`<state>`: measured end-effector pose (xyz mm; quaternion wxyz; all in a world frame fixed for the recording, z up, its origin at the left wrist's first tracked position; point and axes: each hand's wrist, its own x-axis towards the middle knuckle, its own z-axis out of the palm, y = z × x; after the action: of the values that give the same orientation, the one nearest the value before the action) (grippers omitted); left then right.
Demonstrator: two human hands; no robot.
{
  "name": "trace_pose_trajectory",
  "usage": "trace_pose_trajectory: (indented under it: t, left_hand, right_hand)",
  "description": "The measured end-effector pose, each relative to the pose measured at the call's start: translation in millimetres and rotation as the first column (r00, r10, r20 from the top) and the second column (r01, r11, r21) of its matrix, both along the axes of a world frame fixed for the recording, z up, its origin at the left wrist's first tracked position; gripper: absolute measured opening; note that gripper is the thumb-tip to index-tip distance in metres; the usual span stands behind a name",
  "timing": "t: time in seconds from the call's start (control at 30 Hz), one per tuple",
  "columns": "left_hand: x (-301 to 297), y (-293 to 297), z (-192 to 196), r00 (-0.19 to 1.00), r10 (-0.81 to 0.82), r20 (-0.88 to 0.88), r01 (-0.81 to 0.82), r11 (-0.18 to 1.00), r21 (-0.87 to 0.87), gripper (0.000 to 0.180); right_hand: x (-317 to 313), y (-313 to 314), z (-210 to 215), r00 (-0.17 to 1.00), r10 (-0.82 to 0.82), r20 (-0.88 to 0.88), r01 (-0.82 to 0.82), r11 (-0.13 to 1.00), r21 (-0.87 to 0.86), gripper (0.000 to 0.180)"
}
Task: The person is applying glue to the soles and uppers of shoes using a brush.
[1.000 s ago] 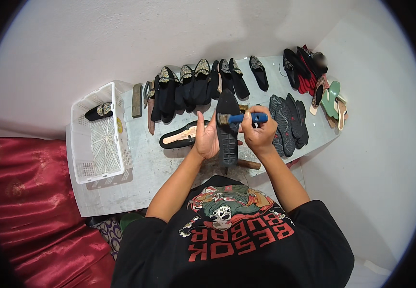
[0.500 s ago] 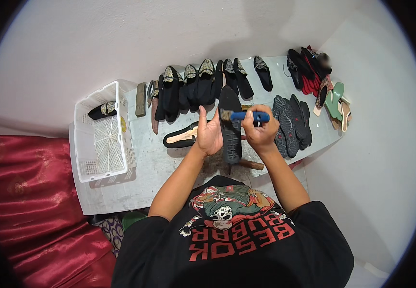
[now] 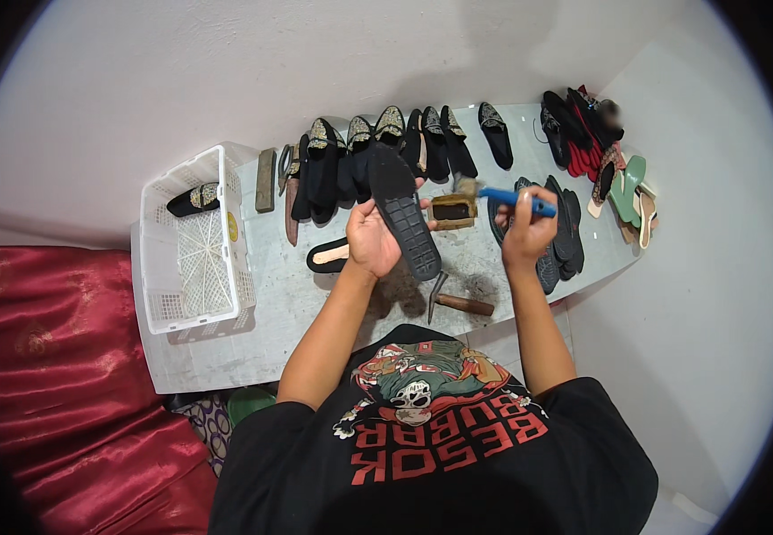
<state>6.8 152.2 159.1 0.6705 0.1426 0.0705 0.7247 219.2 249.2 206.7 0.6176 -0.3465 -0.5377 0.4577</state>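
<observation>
My left hand (image 3: 375, 242) grips a black shoe sole (image 3: 407, 223) from beneath, its gridded face turned up toward me and its toe end pointing away. In my right hand (image 3: 529, 230) is a paintbrush (image 3: 513, 196) with a blue handle, its bristles off to the right of the sole and apart from it. Beyond those bristles sits a small wooden box (image 3: 453, 211) with a dark inside. A black shoe (image 3: 326, 256) with a pale insole lies left of my left hand. Below the sole rests a hammer (image 3: 463, 305) with a wooden handle.
Several black loafers (image 3: 322, 169) with patterned fronts line the table's back. More black soles (image 3: 569, 223) lie at the right, near green and beige shoe parts (image 3: 629, 187). A white plastic basket (image 3: 242, 267) with one shoe stands left, beside a wooden block (image 3: 265, 181).
The brush has lifted off the sole and moved right with my right hand. The sole has shifted left and tilted, uncovering the wooden box and the hammer head.
</observation>
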Motion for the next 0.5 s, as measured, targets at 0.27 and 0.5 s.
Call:
trace_pose_trajectory:
  t: [0.27, 0.5]
  left_hand:
    - [-3, -6, 4, 0.985, 0.152, -0.079, -0.155, 0.988, -0.023, 0.071]
    - [-14, -27, 12, 0.951, 0.284, -0.12, -0.297, 0.949, -0.106, 0.065]
  right_hand:
    - [0, 59, -135, 0.859, 0.104, 0.502, -0.019, 0.985, -0.172, 0.022]
    - [-13, 54, -159, 0.709, 0.008, 0.706, -0.004, 1.0, -0.007, 0.025]
